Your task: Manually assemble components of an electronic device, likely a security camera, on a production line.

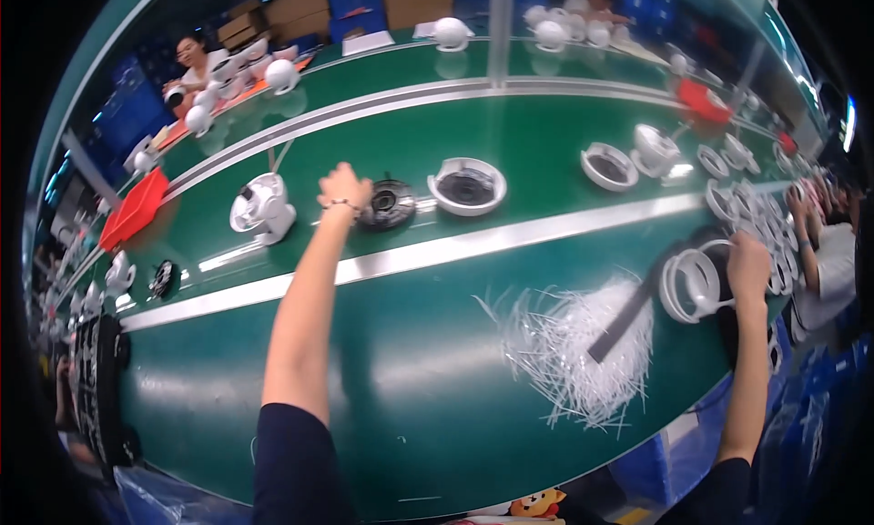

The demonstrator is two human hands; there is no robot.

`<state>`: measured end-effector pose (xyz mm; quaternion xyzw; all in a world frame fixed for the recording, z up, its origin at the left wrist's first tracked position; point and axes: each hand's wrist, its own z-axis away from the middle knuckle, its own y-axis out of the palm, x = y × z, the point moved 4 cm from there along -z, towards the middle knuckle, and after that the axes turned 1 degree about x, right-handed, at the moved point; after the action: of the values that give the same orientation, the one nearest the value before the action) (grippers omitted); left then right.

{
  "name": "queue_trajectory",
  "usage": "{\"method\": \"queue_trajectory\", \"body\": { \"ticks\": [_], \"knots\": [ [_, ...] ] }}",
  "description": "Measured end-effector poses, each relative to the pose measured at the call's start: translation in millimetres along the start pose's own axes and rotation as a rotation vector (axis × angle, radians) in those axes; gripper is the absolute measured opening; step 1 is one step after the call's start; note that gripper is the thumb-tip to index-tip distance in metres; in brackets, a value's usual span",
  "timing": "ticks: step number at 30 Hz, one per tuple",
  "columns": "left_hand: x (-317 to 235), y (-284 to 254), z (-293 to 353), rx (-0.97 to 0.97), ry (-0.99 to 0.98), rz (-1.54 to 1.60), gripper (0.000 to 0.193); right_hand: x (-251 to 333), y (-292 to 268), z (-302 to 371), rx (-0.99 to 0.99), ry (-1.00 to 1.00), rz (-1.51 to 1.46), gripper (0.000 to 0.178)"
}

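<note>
My left hand (345, 188) reaches over the green belt, fingers somewhat apart and slightly blurred, with nothing visible in them. Just to its right lies a round black part with a ribbed centre (389, 204); farther left a white rounded housing (262, 208) with a thin stem rests on the belt. At the right, my right hand (749, 266) is closed at the edge of a white plastic ring (689, 286), its fingertips partly hidden. A white bowl-shaped housing with a dark inside (467, 187) sits right of the black part.
A pile of clear thin strips (592, 352) lies on the green worktable (391, 379), a dark grey bar (622, 317) across it. Many white rings (774, 238) are heaped at the far right. Red trays (135, 208) stand along the belt. A person (196, 65) sits across the line.
</note>
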<state>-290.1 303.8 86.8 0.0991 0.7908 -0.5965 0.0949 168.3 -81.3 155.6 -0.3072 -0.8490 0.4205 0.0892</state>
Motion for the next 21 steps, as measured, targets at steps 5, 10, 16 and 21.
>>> {"method": "queue_trajectory", "body": {
  "ticks": [5, 10, 16, 21],
  "knots": [
    [20, 23, 20, 0.007, 0.080, 0.392, 0.050, 147, -86, 8, -0.243, -0.535, -0.659, 0.019],
    [61, 28, 63, 0.188, -0.113, 1.203, 0.037, 295, -106, 103, -0.076, -1.211, -0.980, 0.016],
    [106, -22, 171, 0.203, -0.287, 1.801, 0.026, 379, -103, 195, 0.403, -1.604, -0.994, 0.013],
    [137, -30, 206, 0.100, -0.282, 1.787, 0.028, 382, -108, 184, 0.425, -1.415, -0.928, 0.066]
  ]
}}
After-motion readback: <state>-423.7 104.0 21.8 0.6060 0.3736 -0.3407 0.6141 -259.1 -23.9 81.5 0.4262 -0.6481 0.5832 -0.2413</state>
